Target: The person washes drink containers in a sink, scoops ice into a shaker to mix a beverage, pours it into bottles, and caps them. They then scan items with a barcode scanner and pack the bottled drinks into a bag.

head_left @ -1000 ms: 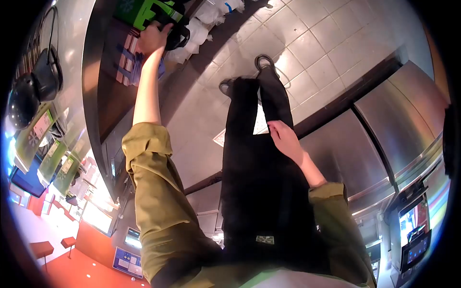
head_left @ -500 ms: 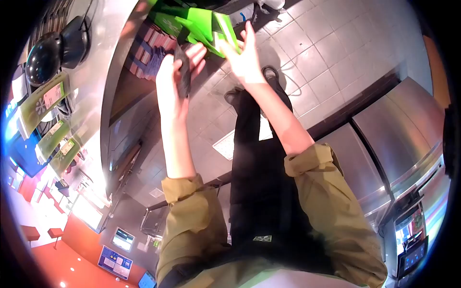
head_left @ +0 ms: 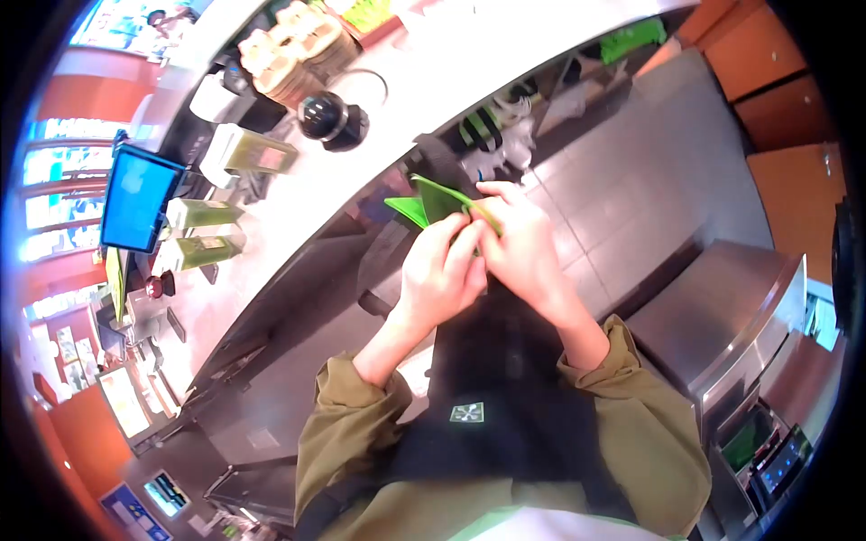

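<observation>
Close together in front of my body, both hands work at a green bag (head_left: 442,198), which shows thin, flat panels at angles to each other. My left hand (head_left: 442,272) is closed, with fingertips pinched at the bag's near edge. On the other side, my right hand (head_left: 519,242) grips the green edge between thumb and fingers. A dark strap (head_left: 379,261) hangs beside my left hand and wrist; where it attaches is hidden. The lower part of the bag is covered by my fingers.
A long white counter (head_left: 343,189) curves along the left, bearing a black rounded device (head_left: 327,119), stacked cardboard cup carriers (head_left: 293,54), green stands (head_left: 257,155) and a blue screen (head_left: 140,198). Shelves with bagged items (head_left: 510,144) sit beneath. A steel cabinet (head_left: 704,311) stands right.
My hands have come closer together and nearer my body, both now pinching the green bag; my left was open before. My view has turned, bringing more counter and the orange cabinets into sight.
</observation>
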Available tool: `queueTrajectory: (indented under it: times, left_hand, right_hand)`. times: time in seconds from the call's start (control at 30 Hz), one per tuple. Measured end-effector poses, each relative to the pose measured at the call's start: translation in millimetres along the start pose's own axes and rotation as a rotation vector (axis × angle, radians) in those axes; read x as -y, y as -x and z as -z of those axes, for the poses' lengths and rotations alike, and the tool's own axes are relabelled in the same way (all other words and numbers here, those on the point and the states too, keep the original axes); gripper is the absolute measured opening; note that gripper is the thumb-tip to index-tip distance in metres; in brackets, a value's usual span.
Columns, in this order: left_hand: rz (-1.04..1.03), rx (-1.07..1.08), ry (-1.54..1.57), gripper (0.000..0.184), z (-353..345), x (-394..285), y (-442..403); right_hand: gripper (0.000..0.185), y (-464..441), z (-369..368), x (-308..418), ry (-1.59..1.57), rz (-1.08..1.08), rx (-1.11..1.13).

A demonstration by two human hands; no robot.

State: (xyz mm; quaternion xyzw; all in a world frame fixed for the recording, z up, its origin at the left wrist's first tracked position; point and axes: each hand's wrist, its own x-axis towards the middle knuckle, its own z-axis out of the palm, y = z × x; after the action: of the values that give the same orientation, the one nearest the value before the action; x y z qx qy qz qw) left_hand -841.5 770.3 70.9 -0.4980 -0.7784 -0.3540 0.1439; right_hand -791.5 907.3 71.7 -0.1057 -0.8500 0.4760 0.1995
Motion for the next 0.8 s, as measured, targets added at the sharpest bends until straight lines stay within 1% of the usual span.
queueTrajectory:
  times: [0.03,0.07,0.1,0.13,0.2,0.23,0.27,0.33,0.37,0.4,0.47,0.53,0.57,0.6,0.67,0.73,0.77,0.8]
  left_hand:
    - [-0.023,-0.006,-0.030,0.043,10,0,0]
    - [-0.041,-0.005,-0.056,0.043,21,0,-1]
    - [-0.056,0.099,-0.033,0.039,41,-1,-6]
    - [0.026,0.265,0.120,0.038,61,1,-13]
    - [0.213,0.578,0.427,0.038,95,7,-25]
    - [0.299,0.652,0.459,0.036,101,9,-27]
    - [0.344,0.677,0.482,0.035,99,10,-24]
    - [0.437,0.740,0.547,0.035,94,25,-18]
    - [0.667,0.923,0.564,0.044,96,25,-25]
    - [0.721,0.820,0.733,0.044,85,30,-20]
    - [0.814,0.590,1.070,0.042,50,48,-2]
    - [1.113,0.413,1.406,0.042,60,32,-17]
    - [0.958,0.477,1.689,0.043,50,54,-8]
    - [0.979,0.572,1.544,0.044,51,52,-8]
    - [1.008,0.757,1.241,0.045,49,39,-12]
    - [0.769,0.725,1.015,0.047,66,11,-20]
    - [0.664,0.696,0.891,0.048,75,-3,-24]
    - [0.672,0.797,0.942,0.047,67,6,-22]
  right_hand:
    - [0.015,-6,12,13,-0.137,-0.096,-0.004]
    - [0.017,-10,16,7,-0.129,0.018,-0.079]
    - [0.019,-12,30,13,-0.287,-0.081,-0.076]
    - [0.020,-16,42,19,-0.451,-0.173,-0.060]
    - [0.022,-22,53,25,-0.492,-0.178,-0.075]
    - [0.021,-23,55,34,-0.385,-0.171,-0.078]
    - [0.016,-19,51,42,-0.397,-0.085,-0.127]
    - [0.010,-19,37,48,-0.300,0.086,-0.108]
    - [0.006,-17,26,57,-0.221,0.160,-0.166]
    - [0.004,-16,20,58,-0.194,0.251,-0.083]
    - [0.002,-14,3,73,-0.252,0.298,-0.068]
    - [0.003,-16,-1,76,-0.247,0.318,-0.034]
    - [0.003,-17,-3,76,-0.244,0.327,-0.021]
    - [0.001,-19,-1,70,-0.298,0.267,-0.003]
    - [0.005,-27,9,51,-0.400,0.146,0.024]
    - [0.003,-35,24,56,-0.158,0.316,-0.193]
    - [0.002,-34,25,59,-0.092,0.269,-0.230]
    - [0.001,-33,25,57,-0.094,0.321,-0.229]
